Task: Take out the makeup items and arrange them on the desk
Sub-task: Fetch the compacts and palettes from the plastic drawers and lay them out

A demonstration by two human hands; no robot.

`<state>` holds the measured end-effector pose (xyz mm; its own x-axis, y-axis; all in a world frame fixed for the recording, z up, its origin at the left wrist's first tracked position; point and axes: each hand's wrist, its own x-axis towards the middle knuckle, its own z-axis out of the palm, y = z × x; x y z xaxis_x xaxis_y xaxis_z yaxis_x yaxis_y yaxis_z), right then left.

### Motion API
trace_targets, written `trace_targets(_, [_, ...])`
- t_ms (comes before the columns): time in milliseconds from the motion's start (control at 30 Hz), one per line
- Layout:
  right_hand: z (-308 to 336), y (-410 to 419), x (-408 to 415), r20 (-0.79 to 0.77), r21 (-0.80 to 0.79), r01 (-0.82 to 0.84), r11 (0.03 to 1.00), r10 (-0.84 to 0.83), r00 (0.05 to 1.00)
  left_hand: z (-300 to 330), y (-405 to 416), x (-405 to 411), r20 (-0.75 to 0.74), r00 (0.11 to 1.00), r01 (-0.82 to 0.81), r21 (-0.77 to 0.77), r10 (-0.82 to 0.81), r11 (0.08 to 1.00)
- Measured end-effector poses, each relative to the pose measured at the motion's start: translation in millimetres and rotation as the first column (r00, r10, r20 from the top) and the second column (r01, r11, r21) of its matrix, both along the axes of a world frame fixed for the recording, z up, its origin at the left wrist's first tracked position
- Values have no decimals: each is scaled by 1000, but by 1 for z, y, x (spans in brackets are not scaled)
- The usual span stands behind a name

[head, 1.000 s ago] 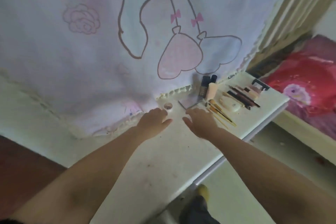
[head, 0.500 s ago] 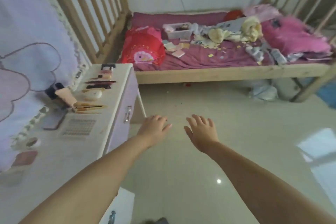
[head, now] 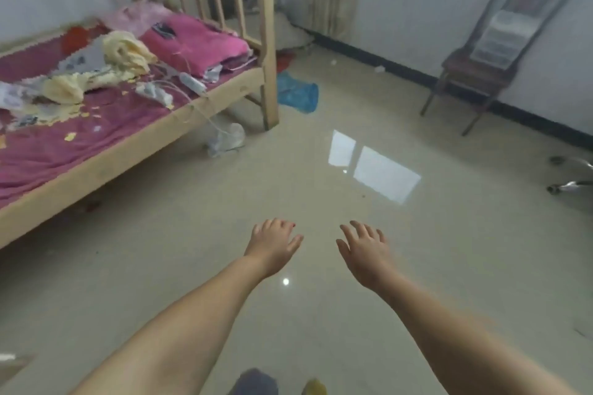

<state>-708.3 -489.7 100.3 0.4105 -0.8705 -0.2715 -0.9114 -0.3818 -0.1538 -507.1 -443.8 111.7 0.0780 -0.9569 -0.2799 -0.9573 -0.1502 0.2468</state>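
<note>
My left hand [head: 272,245] and my right hand [head: 364,252] are stretched out side by side over the shiny beige floor, palms down, fingers spread, holding nothing. The desk and the makeup items are out of view in this frame.
A wooden bed [head: 134,141] with a magenta sheet, clothes and clutter fills the left. A blue bag [head: 298,94] lies by the bedpost, a clear plastic bag [head: 226,138] under the bed edge. A dark wooden chair [head: 475,74] stands by the right wall. A chair base [head: 569,184] shows far right.
The view has swung right, away from the desk and its makeup items to the bed and then the open floor. Both hands stay out in front, empty.
</note>
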Motion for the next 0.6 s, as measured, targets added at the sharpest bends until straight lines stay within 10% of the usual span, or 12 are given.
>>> trace_targets(600, [-7, -343, -162, 12, -82, 535, 841, -536, 844, -8, -452, -158, 44, 841, 540, 8, -539, 842])
